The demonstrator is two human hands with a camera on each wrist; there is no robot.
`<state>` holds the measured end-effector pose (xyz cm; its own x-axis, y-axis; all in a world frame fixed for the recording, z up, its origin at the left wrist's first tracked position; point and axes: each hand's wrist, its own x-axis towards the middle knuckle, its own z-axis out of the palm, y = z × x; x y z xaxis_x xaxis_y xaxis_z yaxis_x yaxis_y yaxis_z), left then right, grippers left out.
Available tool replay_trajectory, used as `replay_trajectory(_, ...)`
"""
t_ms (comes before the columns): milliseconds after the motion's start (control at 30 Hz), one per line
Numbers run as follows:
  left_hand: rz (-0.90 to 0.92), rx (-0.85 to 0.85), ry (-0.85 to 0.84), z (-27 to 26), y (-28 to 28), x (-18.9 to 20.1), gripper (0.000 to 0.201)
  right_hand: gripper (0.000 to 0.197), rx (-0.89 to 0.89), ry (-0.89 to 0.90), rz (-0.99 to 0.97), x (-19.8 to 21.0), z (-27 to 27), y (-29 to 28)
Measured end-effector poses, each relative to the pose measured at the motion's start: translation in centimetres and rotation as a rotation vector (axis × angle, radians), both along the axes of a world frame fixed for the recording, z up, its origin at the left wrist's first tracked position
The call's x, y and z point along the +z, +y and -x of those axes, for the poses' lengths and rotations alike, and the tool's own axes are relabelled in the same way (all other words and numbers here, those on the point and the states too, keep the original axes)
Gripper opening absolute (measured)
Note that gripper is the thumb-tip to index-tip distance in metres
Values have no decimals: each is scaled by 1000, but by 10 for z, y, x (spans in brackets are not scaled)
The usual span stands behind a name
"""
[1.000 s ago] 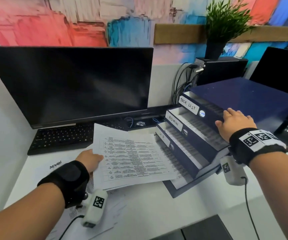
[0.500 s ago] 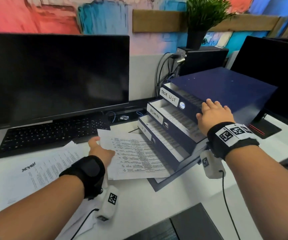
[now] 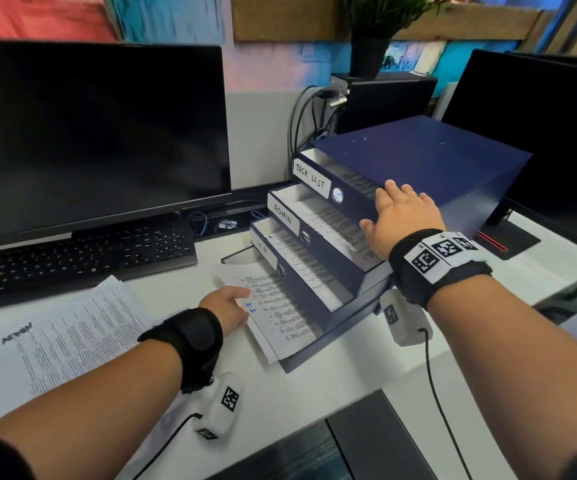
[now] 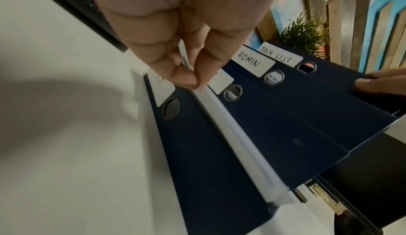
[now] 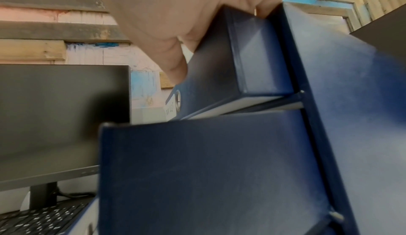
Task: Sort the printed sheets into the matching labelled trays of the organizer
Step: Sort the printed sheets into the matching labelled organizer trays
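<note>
A dark blue organizer [image 3: 418,157] stands on the desk with stepped trays labelled TASK LIST [image 3: 309,178], ADMIN [image 3: 282,216] and H R [image 3: 263,252], each holding printed sheets. My left hand [image 3: 226,306] pinches the near edge of a printed sheet [image 3: 273,306] marked in blue ink, which lies in the lowest tray under H R. The left wrist view shows thumb and fingertips [image 4: 191,79] pinching the sheet's edge [image 4: 230,134]. My right hand [image 3: 401,216] rests flat on the TASK LIST tray's corner, thumb down its side [image 5: 175,61].
A pile of printed sheets [image 3: 55,341] lies at the desk's left front. A keyboard [image 3: 82,261] and a dark monitor [image 3: 89,133] stand behind it. A second monitor [image 3: 540,133] stands to the right of the organizer, with cables [image 3: 301,116] behind.
My left hand has carried the sheet to the right and slid it into the lowest tray. My right hand has stayed on the organizer.
</note>
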<state>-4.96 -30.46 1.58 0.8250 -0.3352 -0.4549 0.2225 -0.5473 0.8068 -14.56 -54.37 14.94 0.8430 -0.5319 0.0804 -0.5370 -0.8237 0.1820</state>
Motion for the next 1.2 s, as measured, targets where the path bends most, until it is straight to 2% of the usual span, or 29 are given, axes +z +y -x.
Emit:
replay_trajectory(100, 16, 62, -57, 3, -7, -3, 22, 66, 13, -3, 15, -1, 1, -1)
replay_trajectory(200, -6, 35, -122, 5, -13, -5, 15, 66, 28, -7, 25, -2, 2, -1)
replay_trajectory(300, -155, -86, -261, 6, -17, -7, 23, 68, 39, -9, 40, -3, 2, -2)
replay_trajectory(400, -438, -434, -449, 5, -18, -7, 43, 69, 46, -8, 51, -3, 3, -3)
replay_trajectory(467, -550, -571, -547, 3, -17, -13, 49, 69, 50, -15, 54, -3, 3, -2)
replay_trajectory(600, -669, -583, -572, 6, -18, -25, 51, 69, 54, -29, 56, -4, 3, -2)
replay_trajectory(733, -766, -638, -692, 8, -23, -30, 46, 70, 57, -40, 62, -5, 3, -2)
replay_trajectory(800, -821, -653, -665, 7, -25, -31, 49, 70, 61, -47, 58, -6, 3, -2)
replay_trajectory(900, -826, -634, -590, 4, -28, -30, 49, 71, 64, -46, 52, -6, 3, -2)
replay_trajectory(967, -854, -675, -621, 5, -29, -30, 50, 70, 63, -55, 50, -6, 3, -3)
replay_trajectory(1067, -865, -701, -679, 8, -25, -31, 62, 69, 61, -64, 42, -7, 3, -3)
replay_trajectory(1133, -768, -714, -681, 9, -19, -29, 72, 69, 60, -65, 29, -7, 4, -3)
replay_trajectory(1200, -609, -659, -619, 7, -6, -21, 75, 71, 47, -56, 10, -4, 4, -2)
